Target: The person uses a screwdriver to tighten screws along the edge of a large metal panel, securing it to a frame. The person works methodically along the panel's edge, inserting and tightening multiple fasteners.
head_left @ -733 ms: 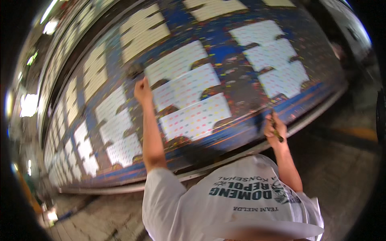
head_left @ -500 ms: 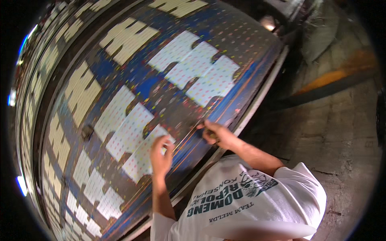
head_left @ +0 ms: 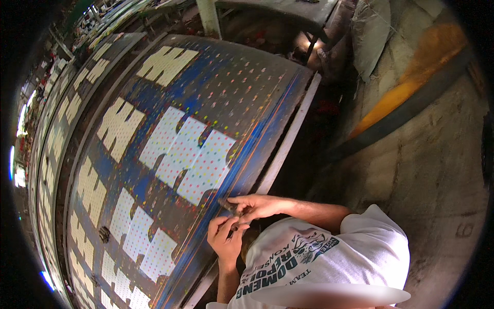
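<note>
My left hand (head_left: 225, 238) and my right hand (head_left: 260, 206) are close together over the near edge of a long table (head_left: 247, 85). The right hand's fingers are closed around a small dark object (head_left: 227, 205) whose kind I cannot make out. My left hand's fingers are bent and pinched beside it; whatever they hold is hidden. Just beyond the hands lie white fabric panels with coloured dots (head_left: 194, 154), flat side by side with curved cut-outs. A second dotted set (head_left: 141, 234) lies to the left.
Cream fabric panels (head_left: 121, 126) lie in rows farther across the table, which is stained blue and speckled with paint. A pale rail (head_left: 290, 136) runs along the table's edge. Bare concrete floor (head_left: 411, 170) and an orange-and-black curved band (head_left: 406, 87) are to the right.
My hands have come together; before, they were apart, the left over a dotted panel and the right at the table edge. The view has shifted, showing more of the table's far end.
</note>
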{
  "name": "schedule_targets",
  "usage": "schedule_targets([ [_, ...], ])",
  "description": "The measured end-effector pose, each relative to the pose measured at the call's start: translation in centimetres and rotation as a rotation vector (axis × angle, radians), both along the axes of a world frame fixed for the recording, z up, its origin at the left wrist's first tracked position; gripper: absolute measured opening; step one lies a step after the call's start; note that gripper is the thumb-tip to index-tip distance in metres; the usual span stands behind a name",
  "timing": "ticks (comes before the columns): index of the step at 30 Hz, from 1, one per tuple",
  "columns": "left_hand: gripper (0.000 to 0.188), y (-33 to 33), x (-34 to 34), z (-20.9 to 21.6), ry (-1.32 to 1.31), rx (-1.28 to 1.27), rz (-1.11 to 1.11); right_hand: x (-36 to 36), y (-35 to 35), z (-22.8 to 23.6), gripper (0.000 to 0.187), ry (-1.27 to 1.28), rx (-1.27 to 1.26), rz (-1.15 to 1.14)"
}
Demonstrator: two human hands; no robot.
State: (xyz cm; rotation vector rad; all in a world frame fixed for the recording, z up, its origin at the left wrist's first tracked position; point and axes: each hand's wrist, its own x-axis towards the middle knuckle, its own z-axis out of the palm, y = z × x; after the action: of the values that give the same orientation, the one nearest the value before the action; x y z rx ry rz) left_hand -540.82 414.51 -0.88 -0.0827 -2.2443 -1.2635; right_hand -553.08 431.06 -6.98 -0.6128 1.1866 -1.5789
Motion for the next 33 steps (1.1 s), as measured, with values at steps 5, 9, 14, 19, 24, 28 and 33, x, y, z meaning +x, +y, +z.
schedule_targets([
  [5,0.029,4.5,-3.1,1.4,-0.067,-0.048,0.189,-2.6,3.9,1.4,0.065,0.273,0.103,-0.042],
  [9,0.022,4.7,-5.3,1.3,-0.168,0.125,0.314,-3.9,5.6,2.0,0.041,0.448,0.134,-0.135],
  [14,0.021,3.1,-8.3,-0.7,-0.410,0.471,0.267,-5.7,6.7,1.4,0.033,0.433,0.226,-0.297],
  [19,0.029,2.4,-9.2,-4.0,-0.452,0.653,0.054,-7.5,8.0,1.7,0.023,0.402,0.302,-0.501],
  [24,0.026,2.9,-8.1,-7.0,-0.490,0.743,-0.048,-9.7,9.0,2.7,0.022,0.449,0.377,-0.542],
  [28,0.028,4.1,-8.2,-8.2,-0.613,0.737,0.049,-11.5,8.4,1.6,0.027,0.397,0.343,-0.486],
  [33,0.028,4.4,-8.4,-8.1,-0.545,0.518,0.126,-15.0,8.3,-0.3,0.028,0.364,0.390,-0.282],
])
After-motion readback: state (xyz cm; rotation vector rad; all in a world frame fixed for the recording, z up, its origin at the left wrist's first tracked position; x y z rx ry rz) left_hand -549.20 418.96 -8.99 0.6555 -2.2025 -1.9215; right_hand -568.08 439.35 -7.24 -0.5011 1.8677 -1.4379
